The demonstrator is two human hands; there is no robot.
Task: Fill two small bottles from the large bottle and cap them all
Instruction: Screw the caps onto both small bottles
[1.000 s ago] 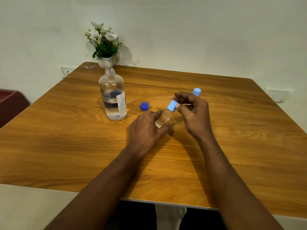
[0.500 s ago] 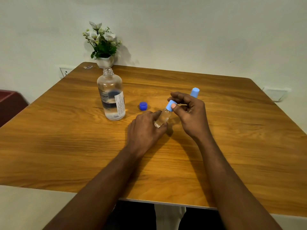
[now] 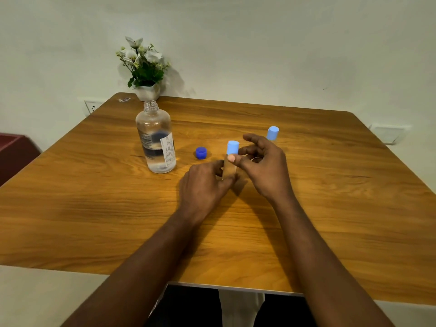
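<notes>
Two small bottles now wear caps. In the head view, the near small clear plastic bottle (image 3: pixel 229 169) has swung from tilted to upright on the wooden table (image 3: pixel 94 208). The left hand (image 3: pixel 203 185) grips its lower body. The right hand (image 3: pixel 264 166) has let go of the light-blue cap (image 3: pixel 233 147); its fingers are spread and its thumb touches just below. The far small capped bottle (image 3: pixel 272 133) stands behind that hand. What is probably left is the large clear labelled bottle (image 3: pixel 155 140), still open-necked, and the dark-blue screw cap (image 3: pixel 201 152) beside it.

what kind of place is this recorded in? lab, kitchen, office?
Probably an ordinary home or office room, not a lab: a wood-grain table by a bare white wall, a small pot of flowers on its far edge, a wall socket behind.
</notes>
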